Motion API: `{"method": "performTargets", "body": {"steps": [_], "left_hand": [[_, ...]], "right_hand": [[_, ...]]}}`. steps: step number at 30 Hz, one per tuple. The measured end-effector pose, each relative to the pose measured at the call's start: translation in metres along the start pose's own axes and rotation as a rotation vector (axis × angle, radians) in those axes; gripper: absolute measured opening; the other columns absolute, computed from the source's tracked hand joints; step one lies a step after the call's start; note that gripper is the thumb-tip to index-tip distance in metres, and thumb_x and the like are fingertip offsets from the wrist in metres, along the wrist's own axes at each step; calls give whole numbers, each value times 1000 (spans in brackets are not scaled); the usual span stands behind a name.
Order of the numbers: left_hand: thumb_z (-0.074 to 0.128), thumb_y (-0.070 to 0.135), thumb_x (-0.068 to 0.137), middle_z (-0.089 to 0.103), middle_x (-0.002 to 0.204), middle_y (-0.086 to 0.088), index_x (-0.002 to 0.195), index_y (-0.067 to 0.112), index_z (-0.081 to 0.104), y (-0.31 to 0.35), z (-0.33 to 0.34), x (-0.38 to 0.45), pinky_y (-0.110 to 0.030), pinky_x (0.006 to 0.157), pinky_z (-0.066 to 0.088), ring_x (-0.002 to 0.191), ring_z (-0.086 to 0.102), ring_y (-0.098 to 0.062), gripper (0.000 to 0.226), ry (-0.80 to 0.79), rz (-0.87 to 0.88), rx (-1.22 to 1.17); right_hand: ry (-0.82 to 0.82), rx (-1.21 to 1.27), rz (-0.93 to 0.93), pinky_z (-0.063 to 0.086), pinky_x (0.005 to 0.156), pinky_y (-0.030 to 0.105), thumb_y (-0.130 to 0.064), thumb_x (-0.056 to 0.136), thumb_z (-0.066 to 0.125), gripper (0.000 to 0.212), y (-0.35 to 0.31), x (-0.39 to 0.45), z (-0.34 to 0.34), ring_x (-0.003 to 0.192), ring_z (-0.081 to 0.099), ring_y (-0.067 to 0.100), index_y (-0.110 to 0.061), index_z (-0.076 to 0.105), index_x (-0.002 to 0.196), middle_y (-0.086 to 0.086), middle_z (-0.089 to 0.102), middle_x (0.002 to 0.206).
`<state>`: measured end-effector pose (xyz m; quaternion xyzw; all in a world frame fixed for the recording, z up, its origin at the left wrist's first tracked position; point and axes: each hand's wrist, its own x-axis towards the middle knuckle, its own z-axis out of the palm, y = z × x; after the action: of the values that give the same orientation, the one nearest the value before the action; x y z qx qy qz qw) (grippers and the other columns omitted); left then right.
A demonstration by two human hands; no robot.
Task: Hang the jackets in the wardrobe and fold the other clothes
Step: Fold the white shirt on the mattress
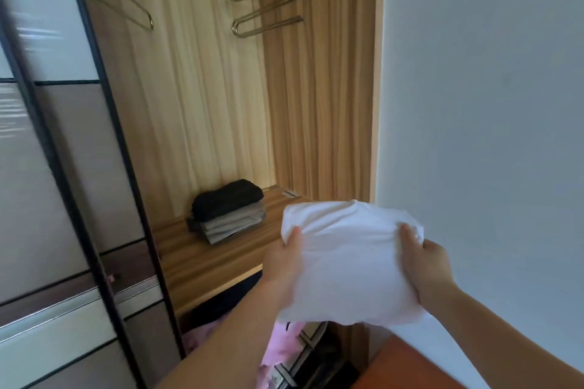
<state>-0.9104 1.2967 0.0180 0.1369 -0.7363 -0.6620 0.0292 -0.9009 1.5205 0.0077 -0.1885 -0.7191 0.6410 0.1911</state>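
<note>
I hold a folded white garment (347,259) in front of the open wardrobe, just above the front right part of its wooden shelf (202,259). My left hand (284,265) grips its left edge, thumb on top. My right hand (425,262) grips its right edge, fingers curled into the cloth. On the shelf further in lies a stack of folded clothes (229,215), black on top, grey and beige below. Metal hangers (262,6) hang at the top of the wardrobe; no jacket is on them.
A sliding wardrobe door (47,167) with a dark frame stands at the left. A white wall (489,104) bounds the right. Under the shelf I see pink fabric (278,354) and dark items. An orange surface (410,366) shows at the bottom right.
</note>
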Motion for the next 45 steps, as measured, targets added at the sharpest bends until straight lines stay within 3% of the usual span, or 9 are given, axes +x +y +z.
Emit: {"method": "performTargets", "body": {"steps": [5, 11, 18, 25, 29, 32, 36, 40, 45], "left_hand": [[43, 59, 93, 62, 95, -5, 105, 17, 52, 2, -35, 52, -33, 72, 49, 87, 62, -22, 45, 154, -53, 12], [40, 56, 97, 54, 91, 0, 132, 12, 48, -12, -78, 137, -27, 58, 36, 81, 55, -18, 57, 249, -161, 0], [41, 59, 96, 50, 108, -2, 145, 16, 36, -19, -125, 230, -33, 77, 38, 82, 49, -18, 66, 223, -285, -65], [38, 46, 94, 59, 119, -13, 138, 13, 48, 11, -155, 318, -39, 88, 46, 99, 57, -32, 56, 291, -251, -127], [41, 39, 96, 59, 113, -11, 136, 12, 48, 31, -162, 363, -34, 73, 41, 87, 53, -24, 49, 416, -215, -151], [43, 45, 98, 59, 109, -8, 137, 12, 49, 45, -176, 403, -34, 80, 45, 90, 54, -25, 51, 463, -200, -206], [48, 52, 94, 62, 117, -12, 129, 16, 54, 48, -198, 449, -46, 101, 45, 105, 58, -32, 51, 463, -230, -242], [54, 41, 92, 65, 104, -12, 123, 13, 58, 28, -207, 474, -44, 91, 50, 94, 61, -33, 42, 512, -291, -207], [53, 37, 98, 55, 93, -1, 143, 8, 42, -13, -202, 485, -29, 59, 40, 73, 51, -15, 54, 531, -373, -73]], "right_hand": [[-192, -33, -17, 40, 72, 33, -52, 93, 49, 45, -16, 49, 80, 71, 55, 17, -9, 58, 86, 2, 60, 78], [-319, -75, -27, 37, 63, 30, -51, 92, 52, 38, -11, 93, 184, 70, 54, 16, -13, 57, 92, 1, 60, 79], [-525, -187, -53, 43, 55, 23, -44, 92, 56, 37, -14, 161, 294, 76, 60, 17, -15, 59, 114, 1, 62, 86], [-738, -133, 3, 47, 58, 29, -35, 91, 52, 17, -52, 222, 388, 79, 64, 17, -25, 66, 90, -5, 71, 79], [-742, -165, 31, 46, 80, 43, -37, 92, 56, 36, -71, 260, 448, 92, 57, 28, -13, 58, 119, 5, 61, 102], [-774, -160, 54, 45, 86, 48, -37, 93, 60, 50, -87, 289, 495, 105, 55, 36, -5, 53, 130, 17, 58, 122], [-817, -151, 26, 43, 79, 42, -34, 92, 63, 48, -88, 318, 548, 94, 53, 31, -1, 56, 127, 18, 60, 126], [-866, -227, -1, 46, 83, 43, -32, 92, 64, 51, -65, 330, 582, 104, 57, 35, -1, 55, 131, 20, 59, 127], [-929, -425, -10, 40, 105, 51, -36, 95, 59, 57, -24, 333, 597, 123, 51, 38, -5, 46, 141, 21, 53, 138]]}}
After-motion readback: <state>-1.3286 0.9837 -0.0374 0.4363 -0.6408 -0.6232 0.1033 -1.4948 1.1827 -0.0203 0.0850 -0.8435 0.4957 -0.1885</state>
